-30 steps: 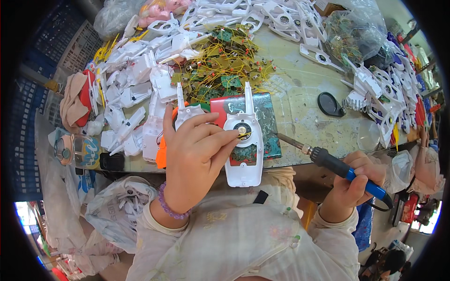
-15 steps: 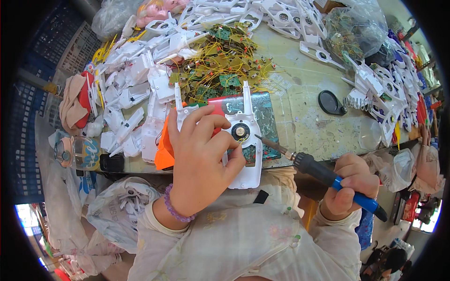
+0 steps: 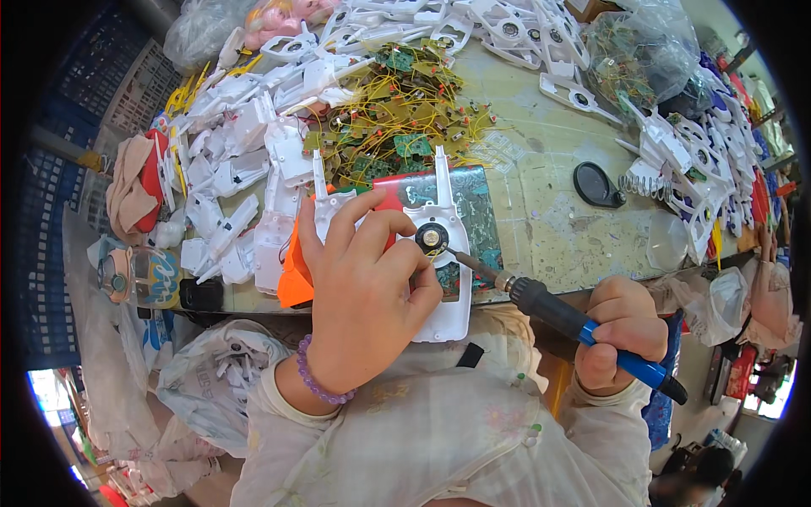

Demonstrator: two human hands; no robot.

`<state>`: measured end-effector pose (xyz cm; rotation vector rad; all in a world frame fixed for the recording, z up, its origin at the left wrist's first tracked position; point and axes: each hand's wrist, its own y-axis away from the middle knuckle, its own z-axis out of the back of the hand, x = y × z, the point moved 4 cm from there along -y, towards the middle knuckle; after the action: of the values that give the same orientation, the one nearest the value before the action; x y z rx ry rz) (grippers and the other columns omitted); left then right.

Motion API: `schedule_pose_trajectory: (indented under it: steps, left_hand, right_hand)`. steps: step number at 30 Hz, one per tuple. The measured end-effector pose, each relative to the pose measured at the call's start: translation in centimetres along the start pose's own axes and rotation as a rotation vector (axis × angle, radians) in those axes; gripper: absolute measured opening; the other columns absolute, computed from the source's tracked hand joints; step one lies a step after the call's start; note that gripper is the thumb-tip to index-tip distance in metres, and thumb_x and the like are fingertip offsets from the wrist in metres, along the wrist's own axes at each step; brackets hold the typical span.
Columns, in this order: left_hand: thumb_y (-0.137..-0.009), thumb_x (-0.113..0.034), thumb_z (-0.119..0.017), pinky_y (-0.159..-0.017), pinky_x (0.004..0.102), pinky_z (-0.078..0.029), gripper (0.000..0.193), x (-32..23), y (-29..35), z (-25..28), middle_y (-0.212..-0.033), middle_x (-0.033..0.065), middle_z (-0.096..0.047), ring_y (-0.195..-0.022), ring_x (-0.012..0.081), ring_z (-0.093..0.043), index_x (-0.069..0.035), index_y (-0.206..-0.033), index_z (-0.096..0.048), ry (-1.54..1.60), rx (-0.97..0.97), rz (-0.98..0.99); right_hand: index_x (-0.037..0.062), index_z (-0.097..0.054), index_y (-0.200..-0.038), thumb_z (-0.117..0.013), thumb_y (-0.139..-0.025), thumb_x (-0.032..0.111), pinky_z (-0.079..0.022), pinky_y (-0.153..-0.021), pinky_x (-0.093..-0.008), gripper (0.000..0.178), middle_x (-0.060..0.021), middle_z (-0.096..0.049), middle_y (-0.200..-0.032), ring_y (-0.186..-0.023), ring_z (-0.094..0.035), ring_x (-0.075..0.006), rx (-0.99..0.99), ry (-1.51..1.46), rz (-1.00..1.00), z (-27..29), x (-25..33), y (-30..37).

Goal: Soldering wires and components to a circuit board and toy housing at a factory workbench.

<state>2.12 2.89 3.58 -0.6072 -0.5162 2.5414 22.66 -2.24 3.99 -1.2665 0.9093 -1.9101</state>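
Observation:
A white plastic housing with a long narrow arm lies across the near table edge, on a worn red-and-green flat piece. Set in it is a small round black speaker. My left hand rests over the housing's left side, its thumb and forefinger pinched on a thin yellow wire at the speaker's lower rim. In my right hand is a soldering iron with a blue and black handle. Its tip meets the speaker's lower right edge, by the pinched fingertips. An orange piece lies left of my left hand.
Beyond my hands sits a heap of circuit boards with yellow wires. White plastic parts are piled left, and more housings right. A black iron stand with a spring stands at right. A plastic bag hangs lower left.
The soldering iron has moved left and slightly down, bringing its tip to the speaker's lower right edge. My left hand has barely moved.

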Motion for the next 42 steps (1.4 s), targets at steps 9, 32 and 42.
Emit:
schedule_pose_trajectory:
  steps: [9,32,42]
  left_hand:
    - [-0.062,-0.007,-0.067,-0.097,0.0622,-0.019,0.013,0.2,0.2,-0.1,-0.087,0.0011,-0.055,-0.107,0.0269,-0.049,-0.01,-0.061,-0.054,0.017,0.004,-0.008]
    - [-0.064,-0.007,-0.067,-0.097,0.0626,-0.018,0.013,0.3,0.2,-0.2,-0.086,0.0009,-0.056,-0.107,0.0268,-0.05,-0.009,-0.061,-0.054,0.039,0.002,-0.006]
    - [-0.065,-0.007,-0.067,-0.097,0.0624,-0.019,0.012,0.4,0.3,-0.2,-0.086,0.0009,-0.056,-0.106,0.0266,-0.05,-0.009,-0.062,-0.055,0.044,-0.012,-0.013]
  right_hand:
    - [0.0058,-0.057,-0.076,-0.07,-0.075,0.02,-0.04,-0.045,-0.0316,0.02,-0.0062,-0.056,-0.062,-0.049,-0.053,-0.0228,0.032,-0.024,-0.084,0.3,-0.3,0.4]
    - [0.0072,-0.055,-0.084,-0.072,-0.065,0.009,-0.039,-0.045,-0.0315,0.026,-0.0045,-0.056,-0.063,-0.051,-0.051,-0.0217,0.253,0.034,-0.009,0.1,0.7,-2.5]
    - [0.0046,-0.054,-0.084,-0.068,-0.07,0.009,-0.035,-0.041,-0.0309,0.02,-0.0065,-0.054,-0.06,-0.044,-0.048,-0.0212,0.149,-0.04,-0.027,0.2,-0.5,-0.9]
